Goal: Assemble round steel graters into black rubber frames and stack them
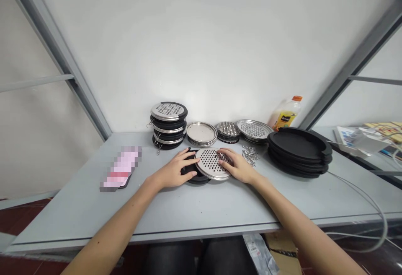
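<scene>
My right hand (238,165) grips the right side of a round perforated metal grater disc (211,164), thumb on its top face. The disc lies tilted, partly over a round black base (198,179). My left hand (179,168) grips the black base at its left, fingers across the top and thumb near the front; its fingertips reach the left edge of the disc. Much of the base is hidden by the hand and the disc. Just right of my right hand lies a small pile of metal clips (250,154).
Behind my hands stand a stack of black-rimmed grater discs with clips (169,118), plain metal plates (202,132), small grater discs (228,129) and larger ones (254,129). At right are stacked black bases (298,151) and a bottle (287,113). A phone (122,168) lies left.
</scene>
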A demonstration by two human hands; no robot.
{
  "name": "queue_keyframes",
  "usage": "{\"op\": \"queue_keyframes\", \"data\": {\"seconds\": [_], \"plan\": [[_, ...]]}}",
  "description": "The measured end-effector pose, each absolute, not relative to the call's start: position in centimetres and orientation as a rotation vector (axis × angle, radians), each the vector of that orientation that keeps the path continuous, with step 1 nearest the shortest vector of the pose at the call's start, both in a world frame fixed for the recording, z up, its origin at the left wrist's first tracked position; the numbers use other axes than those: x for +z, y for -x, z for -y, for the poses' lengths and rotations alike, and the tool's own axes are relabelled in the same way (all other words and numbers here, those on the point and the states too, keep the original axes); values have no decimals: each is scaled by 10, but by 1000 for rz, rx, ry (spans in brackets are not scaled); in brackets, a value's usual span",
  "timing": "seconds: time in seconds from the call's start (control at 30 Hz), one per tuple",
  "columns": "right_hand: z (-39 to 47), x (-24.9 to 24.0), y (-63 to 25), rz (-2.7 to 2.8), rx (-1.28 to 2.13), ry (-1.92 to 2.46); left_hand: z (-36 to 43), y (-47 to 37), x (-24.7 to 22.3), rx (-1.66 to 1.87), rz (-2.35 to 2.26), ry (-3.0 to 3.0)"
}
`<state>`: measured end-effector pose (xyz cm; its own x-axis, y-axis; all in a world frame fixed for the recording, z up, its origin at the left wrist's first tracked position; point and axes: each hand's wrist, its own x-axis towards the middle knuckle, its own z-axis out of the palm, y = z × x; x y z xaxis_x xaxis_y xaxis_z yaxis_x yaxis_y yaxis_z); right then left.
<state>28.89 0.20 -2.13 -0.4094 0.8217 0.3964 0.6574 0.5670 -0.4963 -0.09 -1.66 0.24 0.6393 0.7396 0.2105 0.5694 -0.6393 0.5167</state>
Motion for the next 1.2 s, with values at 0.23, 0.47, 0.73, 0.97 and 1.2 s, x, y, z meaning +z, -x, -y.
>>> {"op": "queue_keyframes", "data": {"seconds": [0.23, 0.47, 0.73, 0.97, 1.2], "plan": [[-2, -26, -278, 2043, 325, 1308, 18, -1, 3, 622, -1007, -2428], [0, -20, -277, 1953, 375, 1353, 19, -7, 2, 594, -990, -2441], [-2, -22, -279, 1902, 403, 1425, 16, -6, 4, 619, -963, -2436], [-6, -21, -283, 1915, 446, 1376, 14, 1, 10, 555, -997, -2475], [-6, -20, -285, 1886, 576, 1316, 12, 9, 11, 509, -1137, -2295]]}}
